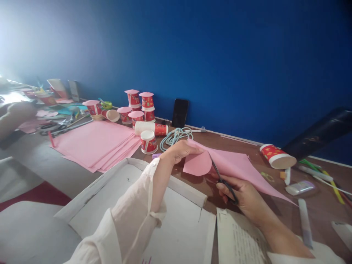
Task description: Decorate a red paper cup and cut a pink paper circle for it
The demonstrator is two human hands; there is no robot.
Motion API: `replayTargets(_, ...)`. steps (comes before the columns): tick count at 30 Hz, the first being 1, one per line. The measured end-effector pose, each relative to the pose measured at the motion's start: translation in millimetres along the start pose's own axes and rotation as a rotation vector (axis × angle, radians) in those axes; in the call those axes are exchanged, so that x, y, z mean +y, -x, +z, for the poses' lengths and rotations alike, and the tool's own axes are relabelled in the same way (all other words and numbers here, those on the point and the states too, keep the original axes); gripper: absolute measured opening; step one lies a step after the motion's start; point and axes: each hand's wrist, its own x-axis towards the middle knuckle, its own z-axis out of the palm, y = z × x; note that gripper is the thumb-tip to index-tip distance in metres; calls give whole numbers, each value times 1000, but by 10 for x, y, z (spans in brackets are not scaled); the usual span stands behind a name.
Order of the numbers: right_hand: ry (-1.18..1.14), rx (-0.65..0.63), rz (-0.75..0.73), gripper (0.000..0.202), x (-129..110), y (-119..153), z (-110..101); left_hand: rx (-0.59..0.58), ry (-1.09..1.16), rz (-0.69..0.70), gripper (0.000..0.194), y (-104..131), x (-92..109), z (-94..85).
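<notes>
Lying at about ten o'clock from the hands, a stack of pink paper sheets [96, 145] is spreading across the brown table [324, 209], with red paper cups [139, 104] standing and lying beyond it at eleven o'clock, one more red cup [149, 142] sitting just at the stack's corner beside a coiled pale cable [174, 136]. Nearer the person, a shallow white cardboard tray [176, 185] is sitting at six o'clock under the left forearm. The left hand [180, 149] is pinching the rounded edge of a pink sheet [233, 167], fingers closed on it and lifting it off the table. At four o'clock from that hand, the right hand [242, 196] is gripping black scissors [224, 181], the blades pointing up into the paper's curved cut. The sheet is looking thin, light and floppy, so it is likely bending and tearing easily; holding it close beside the cut line, as the left fingers are doing, seems the steadiest grip. Further right, at three o'clock, a tipped red cup [276, 156], pens and a glue stick [301, 187] are lying scattered.
</notes>
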Motion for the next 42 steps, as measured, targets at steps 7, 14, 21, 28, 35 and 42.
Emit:
replayTargets(7,19,-56,-18,66,45,-21,-79,-42,48,-19,45,1,-16,-4)
replayTargets(14,-8,-60,-6,66,70,-11,-108,-69,99,-6,50,15,-5,4)
replayTargets(21,22,-74,2,66,71,-19,-110,-117,91,41,48,-18,-28,-29)
replayTargets(28,18,-75,5,65,37,-1,-115,-95,52,24,43,9,-15,-29)
replayTargets(35,36,-74,18,67,49,-11,-125,-103,18,41,43,-3,-29,-45)
replayTargets(42,7,-76,63,75,39,-16,-129,-69,-23,54,43,22,-5,-21)
